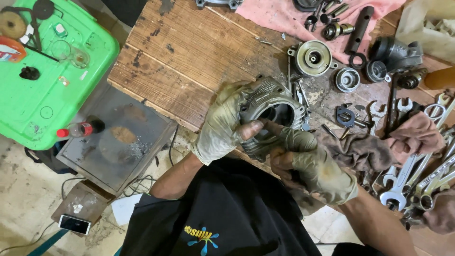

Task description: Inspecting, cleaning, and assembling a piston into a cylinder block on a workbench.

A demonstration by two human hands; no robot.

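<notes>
At the centre of the frame, both hands hold a grey metal cylinder housing just above the near edge of the wooden counter. The left hand, in a dirty fingerless glove, is curled around the housing's left side, thumb pressed across its open bore. The right hand, gloved the same way, grips the housing's lower right edge and clutches a brown rag against it. To the right lie several wrenches. At upper right, a round metal part rests beside a pink cloth. At upper left stands a green plastic bin, with a small bottle below it.
</notes>
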